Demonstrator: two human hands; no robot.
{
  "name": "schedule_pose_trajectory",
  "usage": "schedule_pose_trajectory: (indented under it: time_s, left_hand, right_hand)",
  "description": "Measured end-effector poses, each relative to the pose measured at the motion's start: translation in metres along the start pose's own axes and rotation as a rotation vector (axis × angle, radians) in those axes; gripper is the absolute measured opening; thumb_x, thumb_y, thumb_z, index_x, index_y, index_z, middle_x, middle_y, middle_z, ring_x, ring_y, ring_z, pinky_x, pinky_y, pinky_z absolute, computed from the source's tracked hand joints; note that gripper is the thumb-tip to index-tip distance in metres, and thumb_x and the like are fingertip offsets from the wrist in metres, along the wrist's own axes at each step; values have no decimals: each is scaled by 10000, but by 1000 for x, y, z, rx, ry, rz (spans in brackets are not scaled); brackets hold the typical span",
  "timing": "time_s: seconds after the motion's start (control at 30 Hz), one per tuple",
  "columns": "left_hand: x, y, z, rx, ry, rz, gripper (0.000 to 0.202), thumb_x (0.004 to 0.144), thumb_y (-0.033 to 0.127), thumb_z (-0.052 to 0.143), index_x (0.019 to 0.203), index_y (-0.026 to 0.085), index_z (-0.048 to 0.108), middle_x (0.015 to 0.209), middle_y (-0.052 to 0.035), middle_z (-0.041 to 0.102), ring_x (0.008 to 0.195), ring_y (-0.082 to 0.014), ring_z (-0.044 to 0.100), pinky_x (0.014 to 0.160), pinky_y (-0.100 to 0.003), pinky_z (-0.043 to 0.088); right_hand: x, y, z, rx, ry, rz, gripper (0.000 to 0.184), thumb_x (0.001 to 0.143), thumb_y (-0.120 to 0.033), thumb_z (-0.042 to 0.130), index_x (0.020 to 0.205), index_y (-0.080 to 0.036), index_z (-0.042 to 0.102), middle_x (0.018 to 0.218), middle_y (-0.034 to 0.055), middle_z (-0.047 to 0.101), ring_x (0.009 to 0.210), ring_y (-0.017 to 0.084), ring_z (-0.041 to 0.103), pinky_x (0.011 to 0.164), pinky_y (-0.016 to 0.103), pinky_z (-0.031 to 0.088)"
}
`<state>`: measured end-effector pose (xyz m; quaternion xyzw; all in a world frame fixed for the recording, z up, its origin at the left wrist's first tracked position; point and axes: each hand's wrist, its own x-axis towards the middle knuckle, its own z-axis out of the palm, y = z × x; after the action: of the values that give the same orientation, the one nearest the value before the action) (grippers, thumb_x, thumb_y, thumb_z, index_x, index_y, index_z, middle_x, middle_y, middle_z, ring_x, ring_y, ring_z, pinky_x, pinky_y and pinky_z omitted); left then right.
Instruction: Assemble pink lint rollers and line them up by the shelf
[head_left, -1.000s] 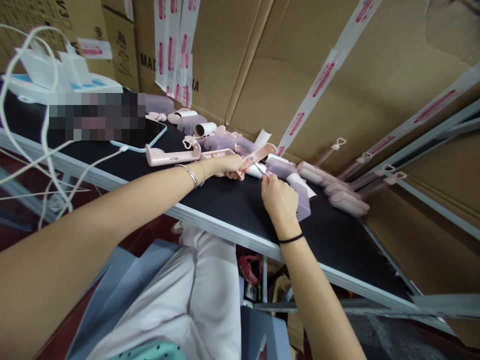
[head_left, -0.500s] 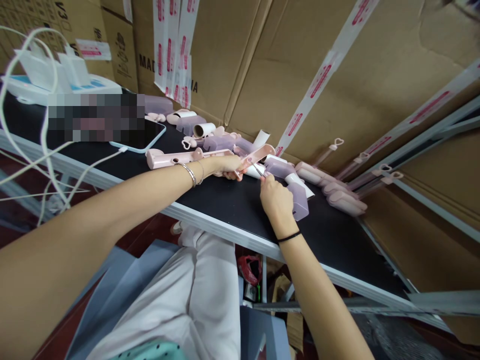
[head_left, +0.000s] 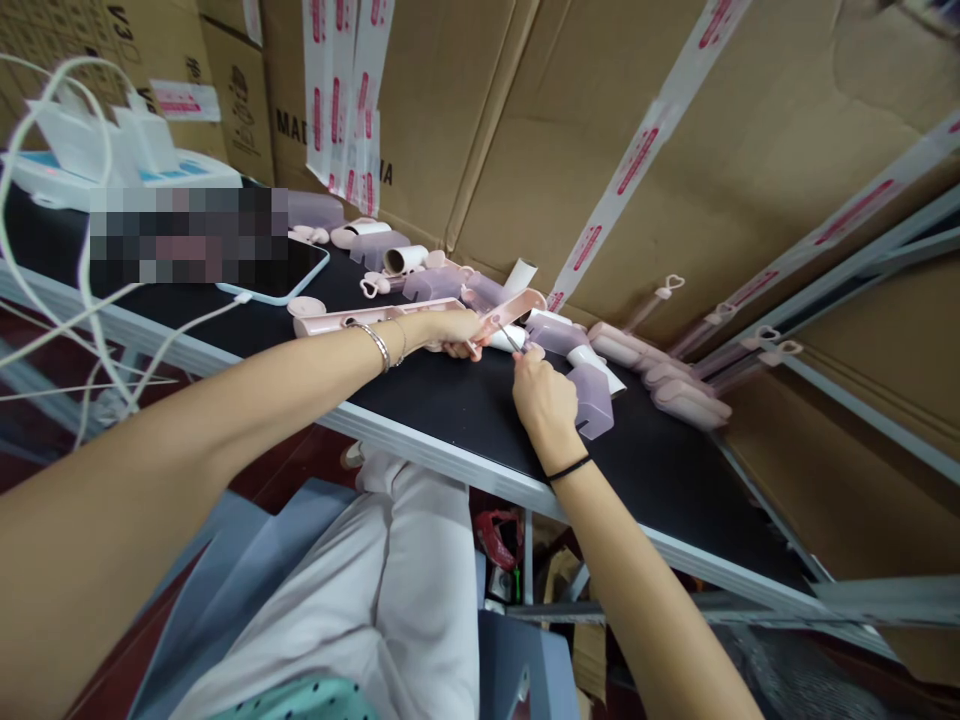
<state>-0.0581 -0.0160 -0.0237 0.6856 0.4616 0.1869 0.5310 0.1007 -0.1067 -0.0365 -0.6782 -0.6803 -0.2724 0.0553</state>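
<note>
Nearest, below the fingers of both hands, are pale trousers (head_left: 424, 570), then the pale edge of the black tabletop (head_left: 457, 420). The right hand (head_left: 544, 400) has its fingers closed around a slim metal-shafted tool (head_left: 513, 340), whose shaft points from them toward the left fingers; its tip is at the pink plastic shell (head_left: 521, 306), though contact is too small to tell. The left hand (head_left: 456, 328) grips that shell, which slants up and rightward from its fingers. Just right of the right fingers sits a lilac plastic cover (head_left: 594, 405); left of the left fingers, behind the wrist, lies a long pink holder (head_left: 322, 325). Beyond the left fingers lies a hollow white roll (head_left: 406, 260), and farther left a phone (head_left: 304, 265). Well right of the right fingers rest pink cases (head_left: 686, 400). Cardboard (head_left: 600, 110) stands behind all.
</note>
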Motion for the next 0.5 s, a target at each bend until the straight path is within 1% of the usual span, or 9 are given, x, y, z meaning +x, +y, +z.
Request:
schedule_pose_trajectory:
  time_s: [0.13,0.33,0.5]
  left_hand:
    - [-6,3,-2,4,3,-1,553,728,713,445,639,169,495,457,-7,491,329,-42,275,391,-230,136]
    - [-13,7,0,-95,-61,-8,492,805,630,415,622,174,435,481,4,469,339,-34,250,386,-214,120]
    - [-14,7,0,-152,-72,2,442,827,565,436,619,175,436,459,13,421,336,-33,234,376,-198,113]
  right_hand:
    - [1,2,3,16,1,-17,379,966,-334,192,976,-108,496,774,126,665,670,200,690,561,245,489]
    - [2,1,7,48,-20,-13,370,967,-333,192,973,-118,493,748,103,668,667,205,688,535,245,479]
    - [1,1,7,-19,58,-39,401,968,-322,140,967,-119,486,769,112,652,651,194,684,517,231,448]
